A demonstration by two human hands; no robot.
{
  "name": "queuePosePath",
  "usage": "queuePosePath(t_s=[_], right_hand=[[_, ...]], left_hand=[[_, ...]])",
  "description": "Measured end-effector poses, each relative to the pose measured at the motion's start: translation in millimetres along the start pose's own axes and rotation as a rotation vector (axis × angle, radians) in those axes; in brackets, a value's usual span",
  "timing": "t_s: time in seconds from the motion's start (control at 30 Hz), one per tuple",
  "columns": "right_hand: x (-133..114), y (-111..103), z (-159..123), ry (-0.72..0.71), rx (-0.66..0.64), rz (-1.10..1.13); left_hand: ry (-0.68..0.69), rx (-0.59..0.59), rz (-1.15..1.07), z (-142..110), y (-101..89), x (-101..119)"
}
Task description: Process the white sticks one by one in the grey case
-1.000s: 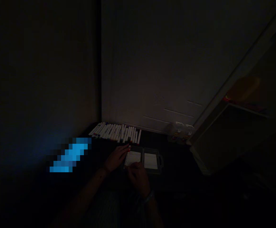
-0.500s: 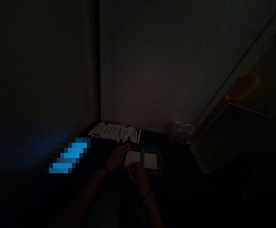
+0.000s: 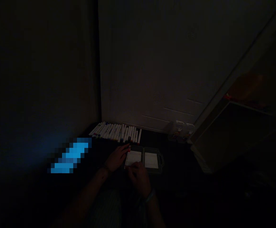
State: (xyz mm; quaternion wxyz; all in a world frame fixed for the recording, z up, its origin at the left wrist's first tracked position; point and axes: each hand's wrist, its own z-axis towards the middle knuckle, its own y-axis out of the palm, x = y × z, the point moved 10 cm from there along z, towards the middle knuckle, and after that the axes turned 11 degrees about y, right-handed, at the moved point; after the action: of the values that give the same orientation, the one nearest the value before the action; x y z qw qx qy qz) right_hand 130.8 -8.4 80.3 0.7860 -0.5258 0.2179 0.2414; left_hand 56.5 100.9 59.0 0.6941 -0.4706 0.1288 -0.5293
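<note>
A clear plastic case (image 3: 161,160) lies opened out flat on the dark table, with a white card or paper (image 3: 151,160) in its right half and another white sheet (image 3: 135,156) in its left half. Along the left edge of the case is a slim white stick with a red end, apparently a marker (image 3: 128,153). My left hand (image 3: 116,158) rests left of the case, fingers stretched out, the tips by the red end. Over the case's front left corner, my right hand (image 3: 139,175) has its fingers curled together near the lower end; what they hold is too dark to make out.
Several white markers (image 3: 115,131) lie in a row behind the case, against the pale wall panel (image 3: 138,79). Two clear packages (image 3: 182,133) stand at the back right. A large box-like shape (image 3: 225,136) is further right. A pixelated bright blue screen area (image 3: 76,152) glows at left.
Both hands stay in nearly the same place at the case. The view has shifted very slightly, and the hands look a little brighter.
</note>
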Motion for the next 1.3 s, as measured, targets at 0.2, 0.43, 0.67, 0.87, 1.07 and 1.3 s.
queuePosePath(t_s=[0.2, 0.43, 0.67, 0.87, 1.07, 1.3], right_hand=[[-0.8, -0.3, -0.7, -0.013, -0.002, -0.007], [-5.0, -1.4, -0.3, -0.026, -0.02, -0.032], [-11.3, -2.9, -1.9, -0.066, -0.037, -0.086], [-12.7, -1.7, -1.5, -0.084, -0.051, -0.122], [-12.7, -1.8, -1.0, -0.091, -0.034, -0.144], [-7.0, 3.9, -1.4, -0.094, -0.052, -0.146]], left_hand=[[0.011, 0.018, -0.011, -0.6, -2.5, 2.8], [0.009, 0.035, -0.018, -3.1, -0.8, -0.8], [0.019, 0.053, -0.033, -2.4, -0.4, -1.3], [0.006, 0.043, -0.045, -1.6, -2.0, -0.3], [0.0, 0.065, -0.06, -1.3, -4.8, 0.5], [0.002, 0.061, -0.059, -1.2, -2.8, -1.4]])
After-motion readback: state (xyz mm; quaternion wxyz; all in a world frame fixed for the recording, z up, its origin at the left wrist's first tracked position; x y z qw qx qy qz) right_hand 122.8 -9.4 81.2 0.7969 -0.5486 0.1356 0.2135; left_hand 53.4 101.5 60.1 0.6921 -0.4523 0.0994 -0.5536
